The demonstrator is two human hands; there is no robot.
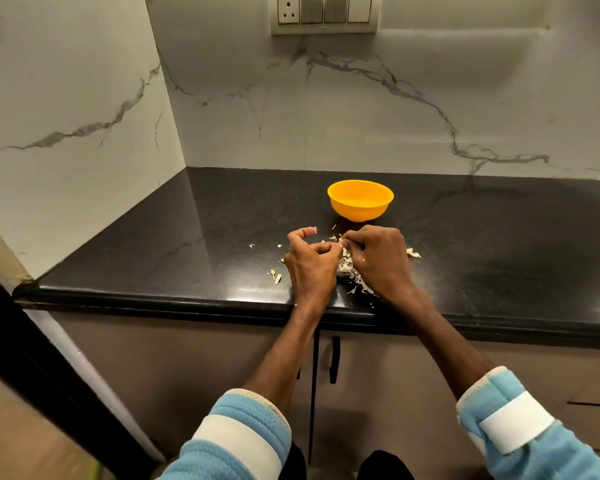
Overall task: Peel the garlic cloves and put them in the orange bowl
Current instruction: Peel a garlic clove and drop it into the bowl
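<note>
A pale, papery garlic piece (344, 251) is being pinched in the curled fingertips of the right hand (378, 259), just above the black counter (187, 237) near its front edge; whether it is clove or only skin cannot be told. The left hand (310, 266) is being held curled just beside it, index finger raised. Whether the left hand grips anything cannot be told. Torn skins (352, 271) are lying scattered under both hands. The orange bowl (360, 199), glossy and round, is standing just behind them.

Light-blue sleeves (253, 414), white bands (515, 424)
</note>
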